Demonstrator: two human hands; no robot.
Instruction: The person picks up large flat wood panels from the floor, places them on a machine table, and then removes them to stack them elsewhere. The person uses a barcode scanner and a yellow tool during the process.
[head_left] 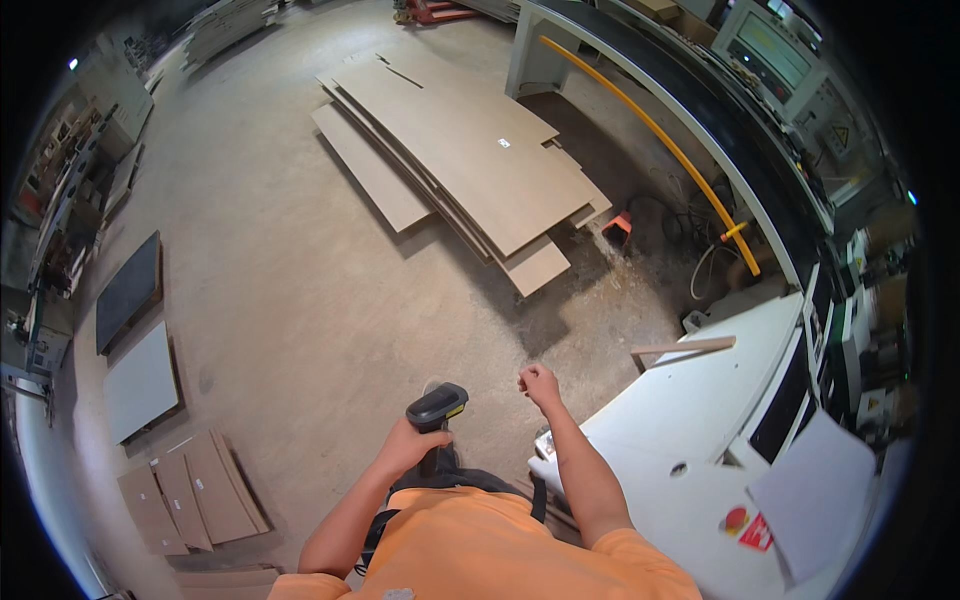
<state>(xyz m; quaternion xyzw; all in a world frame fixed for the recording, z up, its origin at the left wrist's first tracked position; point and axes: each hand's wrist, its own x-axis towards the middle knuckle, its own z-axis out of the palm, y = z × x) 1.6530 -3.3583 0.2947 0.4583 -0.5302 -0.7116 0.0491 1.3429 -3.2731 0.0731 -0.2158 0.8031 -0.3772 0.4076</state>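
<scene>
My left hand (404,446) is wrapped round the grip of a black handheld barcode scanner (438,402) with yellow marks, held low in front of my body. To its right, my right hand (539,385) hangs over the floor with its fingers curled in, and nothing shows in them. It is apart from the scanner and close to the corner of the white machine table (640,450). Ahead on the floor lies an uneven stack of flat brown boards (455,150), with a small white label on the top one.
A wood strip (690,346) and white paper sheets (815,495) lie on the machine table. A yellow bar (660,130) runs along the machine, near an orange foot pedal (618,230) and loose cables. Dark (130,293), white (143,385) and brown panels (195,490) stand at left.
</scene>
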